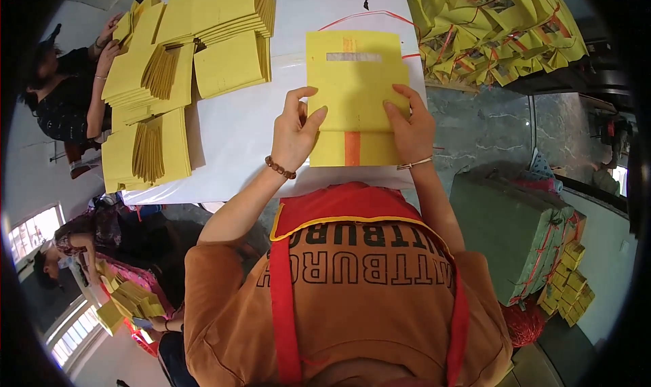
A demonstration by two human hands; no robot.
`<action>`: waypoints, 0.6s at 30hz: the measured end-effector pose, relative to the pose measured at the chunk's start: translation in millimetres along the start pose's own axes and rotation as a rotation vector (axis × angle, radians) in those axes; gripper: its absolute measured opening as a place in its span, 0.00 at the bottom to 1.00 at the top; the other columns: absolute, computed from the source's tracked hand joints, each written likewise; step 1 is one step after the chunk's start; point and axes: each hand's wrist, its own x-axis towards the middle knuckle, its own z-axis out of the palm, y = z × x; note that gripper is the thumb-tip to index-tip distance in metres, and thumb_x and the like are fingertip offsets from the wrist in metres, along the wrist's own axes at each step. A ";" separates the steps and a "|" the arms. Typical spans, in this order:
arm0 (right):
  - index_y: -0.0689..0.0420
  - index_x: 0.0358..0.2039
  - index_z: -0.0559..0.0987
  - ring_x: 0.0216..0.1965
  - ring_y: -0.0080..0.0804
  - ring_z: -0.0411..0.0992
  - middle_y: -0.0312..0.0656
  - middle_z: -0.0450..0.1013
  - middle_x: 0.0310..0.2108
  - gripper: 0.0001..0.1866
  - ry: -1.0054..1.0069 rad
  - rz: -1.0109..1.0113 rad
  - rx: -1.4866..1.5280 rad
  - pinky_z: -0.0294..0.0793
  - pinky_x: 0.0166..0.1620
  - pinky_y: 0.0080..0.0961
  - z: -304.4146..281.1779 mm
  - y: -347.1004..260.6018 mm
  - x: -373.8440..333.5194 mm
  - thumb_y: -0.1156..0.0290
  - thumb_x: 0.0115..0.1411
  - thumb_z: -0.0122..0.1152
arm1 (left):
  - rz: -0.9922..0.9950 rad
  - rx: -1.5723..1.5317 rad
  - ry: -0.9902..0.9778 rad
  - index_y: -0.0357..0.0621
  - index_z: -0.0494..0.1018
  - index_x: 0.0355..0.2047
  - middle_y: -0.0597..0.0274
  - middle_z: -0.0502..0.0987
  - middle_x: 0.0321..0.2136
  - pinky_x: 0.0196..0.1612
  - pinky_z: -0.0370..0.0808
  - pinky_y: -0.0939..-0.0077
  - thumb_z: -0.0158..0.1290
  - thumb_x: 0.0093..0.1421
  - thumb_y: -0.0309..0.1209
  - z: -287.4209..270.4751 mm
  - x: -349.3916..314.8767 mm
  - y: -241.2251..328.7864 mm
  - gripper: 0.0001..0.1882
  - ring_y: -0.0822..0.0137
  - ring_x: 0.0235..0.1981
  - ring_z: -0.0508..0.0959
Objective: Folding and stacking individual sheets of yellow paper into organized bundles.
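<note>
A yellow paper packet (356, 92) lies before me on the white table (237, 139), with a pale slot-shaped window near its far edge and an orange-red stripe on its near part. A crease or overlapping edge crosses it above the stripe. My left hand (297, 130) grips the packet's left side, thumb on top and fingers bent around the edge. On the right side, my right hand (412, 128) holds it the same way. The undersides of the fingers are hidden, and I cannot tell how many layers the packet has.
Several stacks of yellow paper (230, 68) cover the table's left side, where another person (64, 95) handles some. Tied yellow bundles (495, 34) sit at the far right. Red string (369, 14) lies beyond the packet. A green-wrapped block (505, 231) stands right of me.
</note>
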 end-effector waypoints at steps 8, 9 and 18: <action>0.55 0.41 0.74 0.31 0.38 0.74 0.43 0.76 0.34 0.15 0.032 -0.025 0.028 0.70 0.35 0.29 2.3 4.9 3.6 0.68 0.52 0.60 | 0.513 0.654 0.090 0.44 0.67 0.47 0.53 0.70 0.36 0.36 0.68 0.69 0.57 0.52 0.31 -8.8 13.6 29.8 0.22 0.61 0.35 0.71; 0.56 0.40 0.74 0.31 0.38 0.74 0.43 0.76 0.33 0.14 0.032 -0.031 -0.007 0.70 0.35 0.30 1.7 3.6 3.1 0.68 0.53 0.60 | 0.555 0.712 0.030 0.45 0.66 0.49 0.49 0.66 0.44 0.44 0.66 0.63 0.58 0.51 0.33 -1.4 16.7 39.2 0.24 0.54 0.43 0.68; 0.54 0.41 0.73 0.33 0.40 0.73 0.42 0.74 0.39 0.15 -0.073 -0.083 0.005 0.71 0.32 0.27 -4.6 5.6 3.3 0.65 0.54 0.59 | 0.766 0.855 -0.268 0.50 0.62 0.57 0.50 0.57 0.58 0.58 0.54 0.52 0.53 0.55 0.43 35.7 34.0 13.3 0.30 0.49 0.59 0.56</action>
